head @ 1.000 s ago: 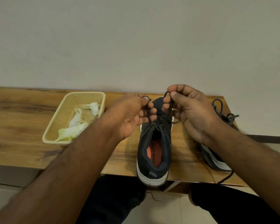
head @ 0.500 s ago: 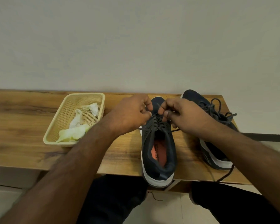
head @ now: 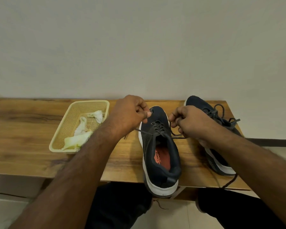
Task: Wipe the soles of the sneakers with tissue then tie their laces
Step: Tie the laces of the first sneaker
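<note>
Lowest in the frame are my dark trousers, and above them the front edge of the wooden bench, which crosses the middle of the picture. The heel of the near sneaker sticks out just past that edge at centre. It is dark with a white sole, and on its orange insole I can read "CAMPUS"; the smaller line under it is too blurred to make out.

Further up, both my hands work over its tongue. My left hand is curled, thumb and forefinger pinching one end of the lace, which runs tight from the eyelets out to the left. My right hand is curled too, its fingers pinching the other end of the lace to the right of the knot.

Right of centre, partly behind my right wrist, the second sneaker lies angled towards the right edge, its lace in loops.

At left centre sits a yellow plastic basket holding crumpled tissues, white and pale green.

Beyond everything is the plain wall.
</note>
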